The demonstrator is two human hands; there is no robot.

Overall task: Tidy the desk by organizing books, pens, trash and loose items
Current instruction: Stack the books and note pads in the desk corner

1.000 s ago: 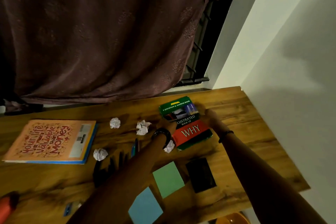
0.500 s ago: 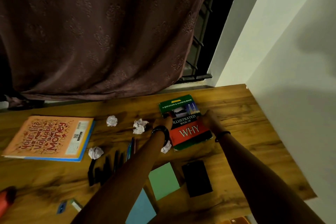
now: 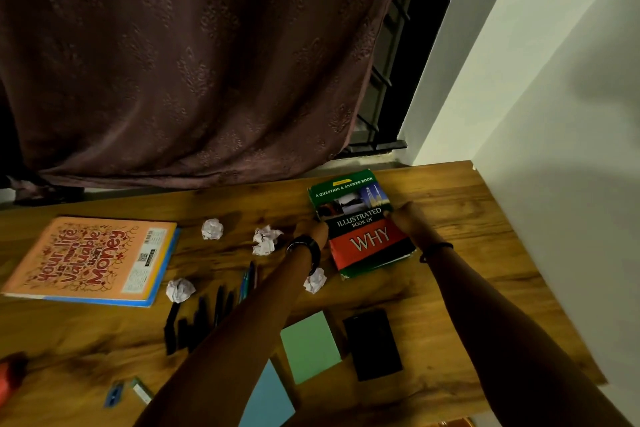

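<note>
A thick green and red book titled "Illustrated Book of Why" (image 3: 360, 222) lies on the wooden desk (image 3: 467, 253) at the back right. My left hand (image 3: 311, 229) grips its left edge and my right hand (image 3: 407, 218) grips its right edge. A large orange book (image 3: 90, 260) lies flat at the left. Several crumpled paper balls (image 3: 212, 229) are scattered between the two books. Dark pens and markers (image 3: 204, 315) lie in a loose row near the middle.
A green sticky pad (image 3: 310, 345), a blue pad (image 3: 266, 399) and a black phone (image 3: 372, 343) lie near the front edge. A red object (image 3: 10, 374) and small blue items (image 3: 112, 395) sit at the front left. A brown curtain (image 3: 190, 62) hangs behind; a wall borders the right.
Both hands have stayed on the "Why" book's sides while it turned a little more upright. The other items on the desk have not moved.
</note>
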